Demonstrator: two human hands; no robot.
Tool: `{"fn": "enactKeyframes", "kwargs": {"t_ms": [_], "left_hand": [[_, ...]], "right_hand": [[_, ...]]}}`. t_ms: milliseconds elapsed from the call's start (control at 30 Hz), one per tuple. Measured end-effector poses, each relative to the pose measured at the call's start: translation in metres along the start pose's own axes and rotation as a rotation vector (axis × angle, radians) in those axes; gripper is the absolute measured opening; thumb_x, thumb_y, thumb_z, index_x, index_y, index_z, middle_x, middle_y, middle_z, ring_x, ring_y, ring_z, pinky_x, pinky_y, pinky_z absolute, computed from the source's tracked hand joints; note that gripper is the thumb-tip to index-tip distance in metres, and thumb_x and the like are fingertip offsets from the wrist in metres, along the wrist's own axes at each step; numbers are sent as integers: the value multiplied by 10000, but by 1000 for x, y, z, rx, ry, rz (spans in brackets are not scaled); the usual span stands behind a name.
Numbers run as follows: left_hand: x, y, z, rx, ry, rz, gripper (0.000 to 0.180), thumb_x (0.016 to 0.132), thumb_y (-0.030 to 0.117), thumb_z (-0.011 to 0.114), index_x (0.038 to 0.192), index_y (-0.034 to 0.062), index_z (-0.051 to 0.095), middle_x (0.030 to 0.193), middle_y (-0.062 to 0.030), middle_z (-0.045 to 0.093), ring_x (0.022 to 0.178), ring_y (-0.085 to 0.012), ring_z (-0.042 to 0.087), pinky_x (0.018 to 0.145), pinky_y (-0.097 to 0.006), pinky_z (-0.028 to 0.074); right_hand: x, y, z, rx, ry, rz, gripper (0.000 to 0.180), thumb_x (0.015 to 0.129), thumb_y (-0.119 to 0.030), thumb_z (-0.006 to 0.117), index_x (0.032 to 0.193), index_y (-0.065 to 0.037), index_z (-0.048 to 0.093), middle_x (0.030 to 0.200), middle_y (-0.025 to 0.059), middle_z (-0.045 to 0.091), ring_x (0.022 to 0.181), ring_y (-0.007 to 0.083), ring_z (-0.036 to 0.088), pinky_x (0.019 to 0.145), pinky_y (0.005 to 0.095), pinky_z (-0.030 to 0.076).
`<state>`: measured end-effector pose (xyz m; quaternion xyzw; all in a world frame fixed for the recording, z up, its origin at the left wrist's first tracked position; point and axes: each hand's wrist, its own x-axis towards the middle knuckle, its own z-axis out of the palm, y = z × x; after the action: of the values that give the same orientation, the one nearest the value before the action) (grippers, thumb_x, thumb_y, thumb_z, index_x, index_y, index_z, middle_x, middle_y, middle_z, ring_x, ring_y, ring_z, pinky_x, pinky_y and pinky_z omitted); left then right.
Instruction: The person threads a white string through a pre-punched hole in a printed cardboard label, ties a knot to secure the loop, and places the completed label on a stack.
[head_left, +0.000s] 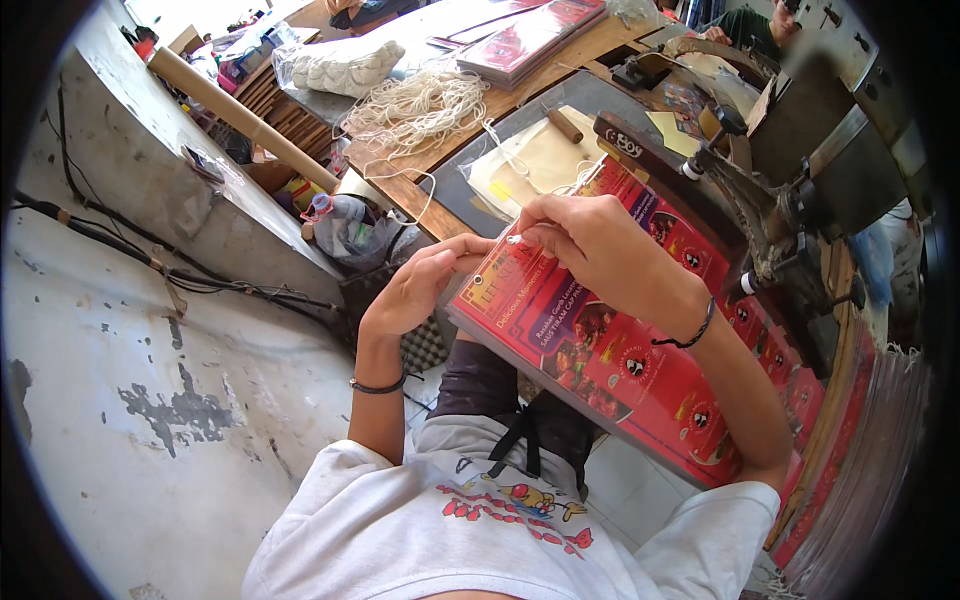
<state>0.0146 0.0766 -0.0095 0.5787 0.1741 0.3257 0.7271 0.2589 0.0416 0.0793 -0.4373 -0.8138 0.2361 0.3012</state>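
Observation:
A thick stack of red printed sheets (640, 365) lies slanted in front of me, over the front edge of the work table. A metal-rimmed hole (478, 281) shows near its left end. At the far left corner my right hand (590, 245) pinches a short white cord (514, 240) where it comes up through the sheets; my right forearm rests across the stack. My left hand (420, 285) is bent around the left edge, its fingertips at the stack and partly hidden by it.
A tangle of white cord (420, 105) lies on the wooden table, beside another red stack (535, 42). A wooden stick (565, 126) rests on brown paper (525, 170). A dark metal machine (790, 210) stands right. More stacked sheets (865, 470) are at far right. Another person (755, 30) sits behind.

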Motion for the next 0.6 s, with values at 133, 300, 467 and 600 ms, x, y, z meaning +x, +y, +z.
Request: {"fn": "enactKeyframes", "kwargs": {"t_ms": [133, 300, 467, 600], "left_hand": [[6, -1, 7, 47, 98, -25, 396, 1022, 225, 431, 1225, -90, 559, 1193, -105, 644, 1117, -131, 595, 999, -268, 442], [5, -2, 10, 78, 105, 42, 287, 1020, 124, 448, 1194, -64, 576, 1117, -70, 647, 1061, -94, 593, 934, -238, 466], [6, -10, 7, 177, 104, 109, 234, 1020, 78, 501, 1203, -50, 573, 1110, -54, 649, 1041, -51, 579, 853, -202, 484], [6, -7, 13, 58, 124, 88, 233, 997, 70, 579, 1193, -56, 582, 1103, -49, 661, 1011, -58, 601, 857, -221, 502]], "right_hand": [[0, 8, 6, -7, -7, -45, 190, 981, -161, 560, 993, 7, 646, 935, 226, 678, 927, 396, 658, 803, 447, 518], [-4, 1, 13, -80, -50, -102, 184, 980, -166, 560, 1020, -6, 642, 964, 183, 665, 924, 383, 653, 809, 444, 529], [-8, -8, 26, -136, -56, -213, 159, 975, -157, 569, 1029, -25, 639, 976, 175, 636, 909, 376, 655, 807, 445, 536], [-5, -11, 21, -117, -5, -95, 161, 980, -147, 561, 1021, -6, 627, 976, 190, 632, 905, 391, 656, 797, 451, 538]]}}
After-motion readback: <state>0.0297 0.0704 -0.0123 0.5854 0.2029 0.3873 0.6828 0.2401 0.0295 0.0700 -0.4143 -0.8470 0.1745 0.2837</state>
